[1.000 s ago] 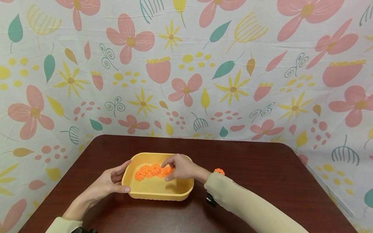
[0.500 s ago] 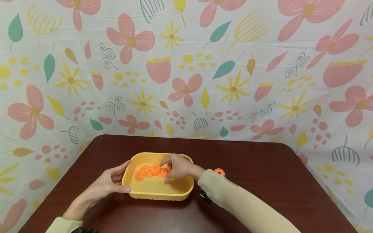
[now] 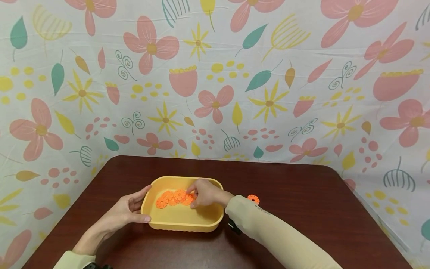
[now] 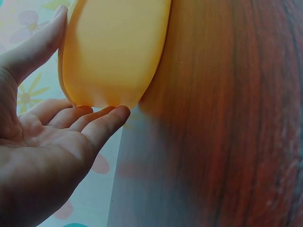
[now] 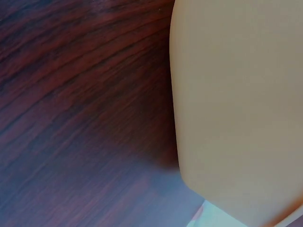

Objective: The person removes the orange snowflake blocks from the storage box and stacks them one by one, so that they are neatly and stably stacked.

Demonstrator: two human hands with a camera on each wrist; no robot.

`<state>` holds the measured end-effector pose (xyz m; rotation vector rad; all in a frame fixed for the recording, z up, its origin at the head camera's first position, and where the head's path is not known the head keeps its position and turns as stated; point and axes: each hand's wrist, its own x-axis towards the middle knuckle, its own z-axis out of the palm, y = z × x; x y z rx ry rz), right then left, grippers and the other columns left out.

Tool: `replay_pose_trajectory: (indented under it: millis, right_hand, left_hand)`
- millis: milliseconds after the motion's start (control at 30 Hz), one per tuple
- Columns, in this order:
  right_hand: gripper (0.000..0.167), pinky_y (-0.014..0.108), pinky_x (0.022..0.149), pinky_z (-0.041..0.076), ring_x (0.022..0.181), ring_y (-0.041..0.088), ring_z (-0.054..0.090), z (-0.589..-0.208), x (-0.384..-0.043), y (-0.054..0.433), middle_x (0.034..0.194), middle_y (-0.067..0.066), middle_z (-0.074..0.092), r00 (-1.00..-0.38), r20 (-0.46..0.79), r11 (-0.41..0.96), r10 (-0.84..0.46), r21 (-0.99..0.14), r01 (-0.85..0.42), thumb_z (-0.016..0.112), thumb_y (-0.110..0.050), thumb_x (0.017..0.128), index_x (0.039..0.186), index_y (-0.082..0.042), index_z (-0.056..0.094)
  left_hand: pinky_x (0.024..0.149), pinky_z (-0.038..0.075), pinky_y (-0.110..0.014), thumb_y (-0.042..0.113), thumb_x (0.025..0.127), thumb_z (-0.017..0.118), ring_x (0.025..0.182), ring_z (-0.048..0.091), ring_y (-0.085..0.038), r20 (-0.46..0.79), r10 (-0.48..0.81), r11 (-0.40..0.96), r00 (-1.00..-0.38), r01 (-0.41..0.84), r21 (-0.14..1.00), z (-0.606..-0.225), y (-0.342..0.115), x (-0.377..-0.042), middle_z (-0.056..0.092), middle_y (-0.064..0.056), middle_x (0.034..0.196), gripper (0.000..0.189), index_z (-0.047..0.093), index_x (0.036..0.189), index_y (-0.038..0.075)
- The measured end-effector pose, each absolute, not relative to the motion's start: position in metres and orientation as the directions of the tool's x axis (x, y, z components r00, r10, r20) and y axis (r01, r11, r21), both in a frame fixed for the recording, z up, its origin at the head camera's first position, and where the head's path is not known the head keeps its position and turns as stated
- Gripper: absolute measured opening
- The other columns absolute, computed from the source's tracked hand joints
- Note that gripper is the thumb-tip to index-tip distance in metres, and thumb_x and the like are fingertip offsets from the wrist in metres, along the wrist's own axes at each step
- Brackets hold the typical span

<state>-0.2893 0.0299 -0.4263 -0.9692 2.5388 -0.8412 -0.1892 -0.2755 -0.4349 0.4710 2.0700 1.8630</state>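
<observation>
My left hand holds the left end of a yellow plastic box, thumb on one side of the end and fingers on the other. In the left wrist view the fingertips lie against the box's outer wall. Several orange slotted, flower-shaped discs lie overlapping on the box floor. Reaching in over the right rim, my right hand has its thumb and index finger at the rightmost discs. I cannot tell whether it pinches one. The right wrist view shows only the box wall beside the tabletop.
One more orange disc lies on the dark brown table, just beyond the right sleeve. A flower-patterned cloth hangs behind the table's back edge.
My right hand and sleeve have shifted slightly left, deeper over the discs. The loose disc on the table shows more fully beyond the sleeve. My left hand and the box stay put.
</observation>
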Motion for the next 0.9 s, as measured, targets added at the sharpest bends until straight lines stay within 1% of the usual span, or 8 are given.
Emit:
replay_pose_trajectory:
  millis: [167,267,467,667,900]
  right_hand:
    - [0.034,0.02,0.055,0.038,0.053,0.006,0.044,-0.4278,-0.289,0.0294,0.059,-0.004,0.052,-0.718,-0.05,0.592,-0.694,-0.607,-0.53,0.092,-0.002,0.078,0.11,-0.004,0.081]
    - [0.031,0.019,0.054,0.035,0.052,0.006,0.042,-0.4288,-0.288,0.0283,0.057,-0.005,0.049,-0.71,-0.041,0.579,-0.703,-0.613,-0.538,0.094,-0.003,0.077,0.106,-0.005,0.082]
    - [0.032,0.018,0.053,0.032,0.051,0.005,0.039,-0.4308,-0.2855,0.0255,0.055,-0.006,0.044,-0.696,-0.035,0.556,-0.717,-0.632,-0.54,0.095,-0.005,0.077,0.106,-0.004,0.082]
    - [0.031,0.019,0.052,0.032,0.051,0.006,0.037,-0.4287,-0.2841,0.0248,0.055,-0.005,0.045,-0.667,-0.039,0.514,-0.744,-0.67,-0.535,0.093,0.0,0.076,0.105,-0.002,0.081]
    - [0.033,0.018,0.051,0.032,0.049,0.006,0.038,-0.4308,-0.2856,0.0252,0.055,-0.003,0.048,-0.646,-0.042,0.483,-0.762,-0.702,-0.524,0.093,0.004,0.075,0.105,-0.001,0.081]
  left_hand:
    - [0.098,0.055,-0.035,-0.004,0.091,0.079,0.141,0.047,-0.044,-0.021,0.442,0.099,-0.897,0.025,0.995,-0.4338,-0.2749,-0.1888,0.021,-0.03,0.167,0.1,0.014,0.167,-0.003]
    - [0.097,0.056,-0.035,-0.003,0.091,0.08,0.14,0.049,-0.044,-0.026,0.438,0.105,-0.899,0.022,0.994,-0.4333,-0.275,-0.1882,0.024,-0.032,0.166,0.1,0.014,0.167,-0.003]
    - [0.097,0.056,-0.036,-0.003,0.091,0.079,0.139,0.049,-0.045,-0.028,0.439,0.107,-0.898,0.021,0.994,-0.4337,-0.275,-0.1876,0.024,-0.032,0.166,0.1,0.014,0.167,-0.002]
    - [0.097,0.056,-0.035,-0.004,0.091,0.079,0.142,0.046,-0.046,-0.022,0.445,0.1,-0.895,0.025,0.995,-0.4338,-0.275,-0.1881,0.021,-0.031,0.167,0.1,0.013,0.167,-0.003]
    - [0.097,0.056,-0.035,-0.002,0.09,0.08,0.142,0.046,-0.046,-0.027,0.437,0.112,-0.899,0.025,0.993,-0.4337,-0.2748,-0.1879,0.023,-0.032,0.167,0.101,0.014,0.167,-0.003]
